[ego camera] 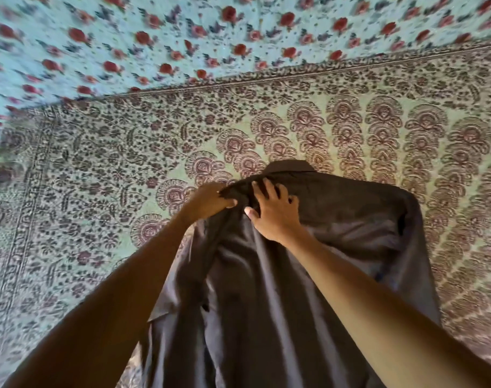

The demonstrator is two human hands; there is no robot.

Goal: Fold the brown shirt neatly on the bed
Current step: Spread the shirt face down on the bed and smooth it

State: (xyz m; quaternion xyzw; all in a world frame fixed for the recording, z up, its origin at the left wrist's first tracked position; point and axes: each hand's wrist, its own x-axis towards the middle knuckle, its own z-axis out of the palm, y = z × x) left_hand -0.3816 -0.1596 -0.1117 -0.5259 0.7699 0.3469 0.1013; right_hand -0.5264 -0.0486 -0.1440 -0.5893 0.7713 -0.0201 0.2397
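On the bed, brown shirt lying lengthwise, collar pointing away

1. One head-worn wide-angle view looks forward and steeply down onto the bed.
2. It sits near: left hand and right hand reach away from the bottom edge to the brown shirt.

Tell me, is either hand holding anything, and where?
The left hand grips the brown shirt at its shoulder edge beside the collar; the right hand only presses flat on it.
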